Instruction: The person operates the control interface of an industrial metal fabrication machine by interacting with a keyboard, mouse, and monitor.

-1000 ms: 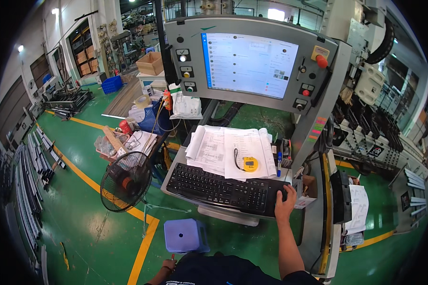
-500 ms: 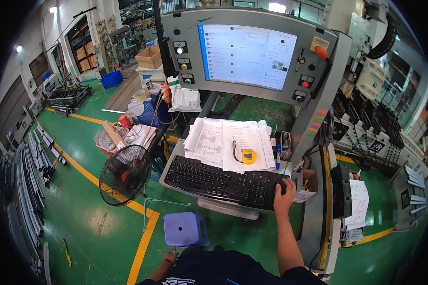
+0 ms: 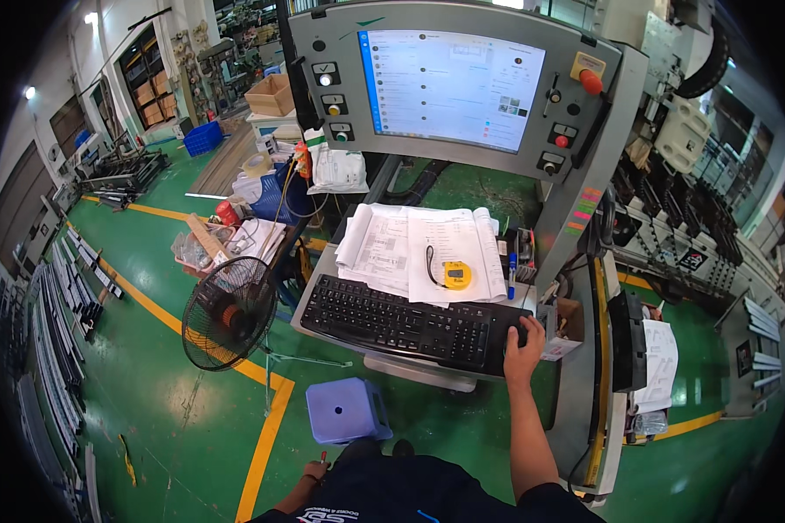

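Observation:
My right hand [image 3: 525, 347] rests over a black mouse [image 3: 513, 340] at the right end of the black keyboard [image 3: 392, 319], its fingers curled round the mouse. Low by my body, my left hand [image 3: 316, 470] is closed on a thin, red-tipped stick-like thing [image 3: 324, 456]; its kind is too small to make out. Behind the keyboard lie stapled-looking printed sheets [image 3: 379, 248] with a yellow tape measure [image 3: 456, 275] on top, its black strap looped. Beside them stands a blue marker [image 3: 512, 268]. Above, a lit screen [image 3: 449, 91] sits in a grey control panel [image 3: 340, 61].
A blue plastic stool [image 3: 347, 410] stands below the keyboard shelf. Left of it is a black floor fan [image 3: 229, 314], near a crate of odds and ends [image 3: 202, 248]. Long metal profiles [image 3: 61, 322] lie at far left. A red emergency button [image 3: 590, 81] juts from the panel.
The whole view has shifted slightly, so the panel and keyboard appear a little higher. My right hand stays on the mouse, and my left hand keeps its grip low by my body.

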Action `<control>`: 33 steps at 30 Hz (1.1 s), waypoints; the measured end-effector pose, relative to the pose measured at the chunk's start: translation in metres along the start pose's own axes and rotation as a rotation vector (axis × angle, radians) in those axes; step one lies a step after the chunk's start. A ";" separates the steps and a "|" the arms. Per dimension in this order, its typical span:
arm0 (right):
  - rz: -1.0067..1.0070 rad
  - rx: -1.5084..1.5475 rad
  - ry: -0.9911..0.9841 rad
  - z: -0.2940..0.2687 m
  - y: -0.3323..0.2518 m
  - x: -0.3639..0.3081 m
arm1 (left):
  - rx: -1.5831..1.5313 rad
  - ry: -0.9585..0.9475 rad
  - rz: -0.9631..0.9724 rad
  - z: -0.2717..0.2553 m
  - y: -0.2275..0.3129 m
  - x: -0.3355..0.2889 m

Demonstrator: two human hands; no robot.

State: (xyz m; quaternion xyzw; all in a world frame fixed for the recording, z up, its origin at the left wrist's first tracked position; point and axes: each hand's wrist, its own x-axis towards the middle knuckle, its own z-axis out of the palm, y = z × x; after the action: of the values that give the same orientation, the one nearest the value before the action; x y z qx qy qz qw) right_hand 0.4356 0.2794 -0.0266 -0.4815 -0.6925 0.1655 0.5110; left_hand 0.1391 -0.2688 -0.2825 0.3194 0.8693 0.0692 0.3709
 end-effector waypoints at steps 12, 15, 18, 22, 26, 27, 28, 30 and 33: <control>-0.010 -0.027 -0.004 -0.002 0.002 -0.002 | -0.315 -0.020 -0.162 -0.008 0.010 0.023; -0.015 -0.040 0.002 -0.002 0.003 -0.002 | -0.333 -0.031 -0.188 -0.010 0.011 0.024; -0.016 -0.043 0.003 -0.001 0.002 -0.003 | -0.329 -0.027 -0.168 -0.011 0.010 0.024; -0.028 -0.044 -0.001 -0.002 0.003 -0.001 | -0.317 -0.057 -0.135 -0.012 0.006 0.025; -0.022 -0.042 0.005 -0.001 0.003 -0.001 | -0.099 -0.036 0.060 -0.016 0.008 0.023; -0.016 -0.037 0.001 0.000 0.002 -0.001 | -0.106 -0.036 0.040 -0.016 0.008 0.022; -0.011 -0.031 -0.003 0.000 0.001 -0.001 | -0.113 -0.037 0.021 -0.016 0.008 0.022; -0.015 -0.035 -0.005 0.000 0.001 -0.001 | -0.081 -0.043 0.004 -0.017 0.009 0.023; -0.024 -0.043 -0.003 0.000 0.003 0.000 | -0.061 -0.034 -0.015 -0.017 0.010 0.024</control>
State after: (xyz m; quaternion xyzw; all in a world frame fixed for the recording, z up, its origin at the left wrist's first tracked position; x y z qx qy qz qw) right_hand 0.4370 0.2805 -0.0290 -0.4839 -0.7025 0.1453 0.5013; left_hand 0.1199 -0.2446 -0.2812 0.3024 0.8626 0.0875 0.3959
